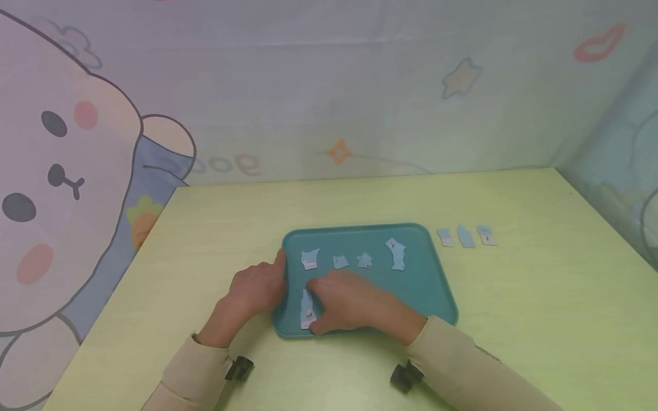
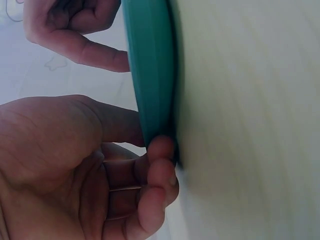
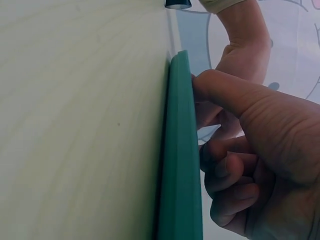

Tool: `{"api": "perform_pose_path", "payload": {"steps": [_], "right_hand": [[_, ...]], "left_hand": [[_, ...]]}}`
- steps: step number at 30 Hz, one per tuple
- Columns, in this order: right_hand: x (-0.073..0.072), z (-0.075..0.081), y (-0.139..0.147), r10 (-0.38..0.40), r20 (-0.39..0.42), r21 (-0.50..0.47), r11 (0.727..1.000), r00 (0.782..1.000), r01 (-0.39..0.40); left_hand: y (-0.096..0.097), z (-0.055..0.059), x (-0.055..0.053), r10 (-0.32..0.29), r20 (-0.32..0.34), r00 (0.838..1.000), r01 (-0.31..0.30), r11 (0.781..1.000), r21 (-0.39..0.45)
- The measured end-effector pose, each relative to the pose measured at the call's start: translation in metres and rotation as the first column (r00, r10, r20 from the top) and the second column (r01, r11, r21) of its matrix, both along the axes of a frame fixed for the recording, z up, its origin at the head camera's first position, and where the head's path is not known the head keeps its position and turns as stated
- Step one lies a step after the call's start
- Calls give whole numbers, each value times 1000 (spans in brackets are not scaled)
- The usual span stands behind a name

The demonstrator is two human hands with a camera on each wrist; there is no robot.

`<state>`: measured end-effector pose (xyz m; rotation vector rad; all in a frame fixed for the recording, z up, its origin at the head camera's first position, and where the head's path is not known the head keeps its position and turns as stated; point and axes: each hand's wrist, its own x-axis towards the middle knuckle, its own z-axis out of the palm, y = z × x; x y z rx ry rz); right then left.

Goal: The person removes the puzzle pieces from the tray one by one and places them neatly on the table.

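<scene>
My left hand (image 1: 259,288) grips the left side of a teal tray (image 1: 432,297); in the left wrist view its thumb lies over the rim and its other fingers (image 2: 160,172) curl against the outer side. Over the front left of the tray, my right hand (image 1: 352,299) holds a long torn paper piece (image 1: 307,311) with its index finger at the far end and its thumb at the near end. That piece lies lengthwise, pale blue with a whitish lower end. The right wrist view shows the other fingers (image 3: 232,195) curled inward, while the tray's wall hides the paper.
Along the tray's back lie a paper scrap (image 1: 309,260), two smaller scraps (image 1: 340,262) (image 1: 364,261) and a longer irregular scrap (image 1: 397,255). Three more pieces (image 1: 466,236) lie in a row on the pale yellow table (image 1: 540,297), right of the tray. A printed curtain (image 1: 329,85) hangs behind.
</scene>
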<state>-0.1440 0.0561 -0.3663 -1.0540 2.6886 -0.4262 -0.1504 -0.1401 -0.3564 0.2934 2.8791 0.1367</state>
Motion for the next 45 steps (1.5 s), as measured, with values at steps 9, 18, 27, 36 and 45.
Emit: {"api": "perform_pose_path", "payload": {"steps": [9, 18, 27, 36, 45], "right_hand": [[-3, 9, 8, -19, 7, -32, 999, 1000, 19], [-7, 29, 23, -106, 77, 5, 994, 991, 106], [-11, 41, 37, -120, 97, -28, 992, 988, 123], [-12, 46, 43, -135, 90, -20, 990, 987, 137], [-14, 48, 47, -139, 76, -14, 990, 987, 140]], "left_hand": [[0, -1, 0, -2, -2, 1000, 2, 1000, 5], [-1, -4, 0, -23, -29, 999, 24, 1000, 8], [0, -3, -1, -17, -28, 999, 17, 1000, 2], [0, -3, -1, -14, -19, 1000, 14, 1000, -4], [0, -3, 0, -10, -21, 1000, 10, 1000, -5]]}}
